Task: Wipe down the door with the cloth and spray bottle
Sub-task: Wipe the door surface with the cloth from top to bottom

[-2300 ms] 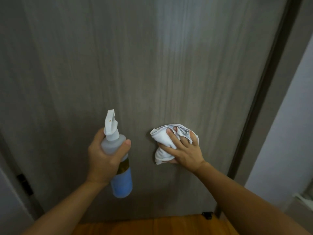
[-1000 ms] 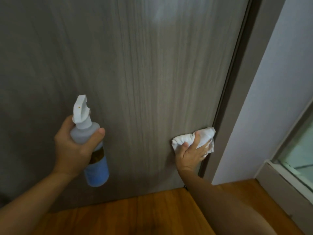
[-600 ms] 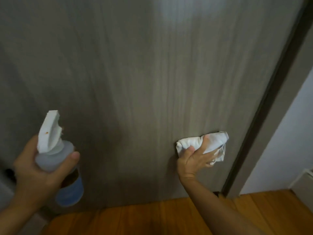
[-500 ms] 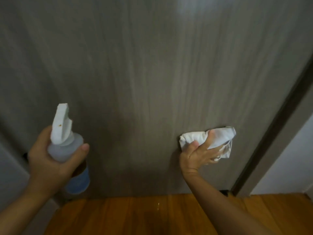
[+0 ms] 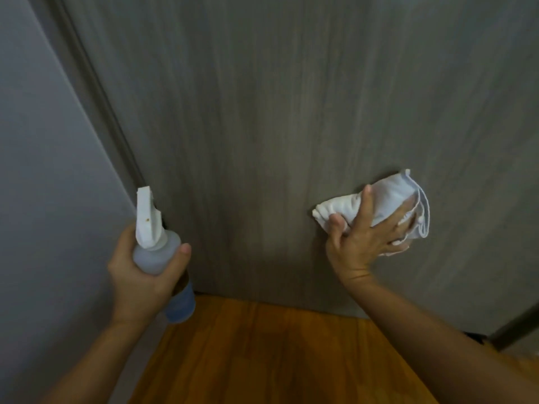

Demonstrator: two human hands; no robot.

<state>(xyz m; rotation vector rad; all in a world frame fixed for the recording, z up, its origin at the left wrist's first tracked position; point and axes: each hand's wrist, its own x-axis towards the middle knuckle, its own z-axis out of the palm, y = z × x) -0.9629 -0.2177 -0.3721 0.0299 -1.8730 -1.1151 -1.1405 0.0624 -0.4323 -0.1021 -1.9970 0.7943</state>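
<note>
A grey wood-grain door [image 5: 277, 118] fills most of the view. My right hand [image 5: 361, 237] presses a bunched white cloth [image 5: 388, 205] flat against the door's lower part, thumb curled round the cloth's left end and fingers spread over it. My left hand [image 5: 140, 272] grips a spray bottle [image 5: 157, 252] around its frosted neck. Its white nozzle points up and its blue bottom sticks out below my palm. The bottle hangs in front of the door's lower left edge, apart from the surface.
A pale wall [image 5: 43, 170] runs along the left, next to the door's dark frame strip [image 5: 99, 91]. Orange-brown wooden floor [image 5: 262, 354] lies below the door. A dark frame edge [image 5: 513, 328] and a small black stopper [image 5: 475, 336] sit at the lower right.
The view has swung left, so the left wall and frame now show. My right hand and cloth have slid left along the door, away from its right edge. The bottle stays gripped.
</note>
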